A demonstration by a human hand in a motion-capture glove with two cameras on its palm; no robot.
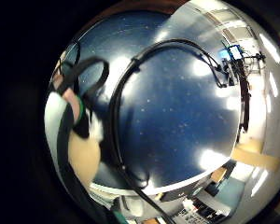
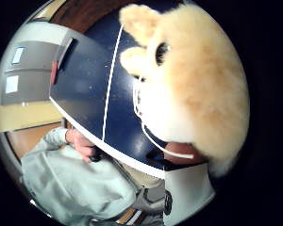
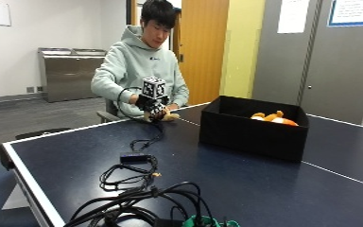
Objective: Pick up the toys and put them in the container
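Here the gloved right hand (image 3: 155,108) grips a tan plush toy (image 3: 164,116) (fingers curled, mostly hidden); orange toy (image 3: 271,117) half-hidden in box (image 3: 252,134).

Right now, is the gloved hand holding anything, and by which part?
The gloved right hand is on a tan plush toy at the table edge, apparently gripping it from above. Which part of the toy it grips cannot be told.

I see the box (image 3: 254,127) on the table (image 3: 332,156), right of my gloved hand (image 3: 153,106); a toy (image 3: 271,117) lies inside, cables (image 3: 137,189) nearer.
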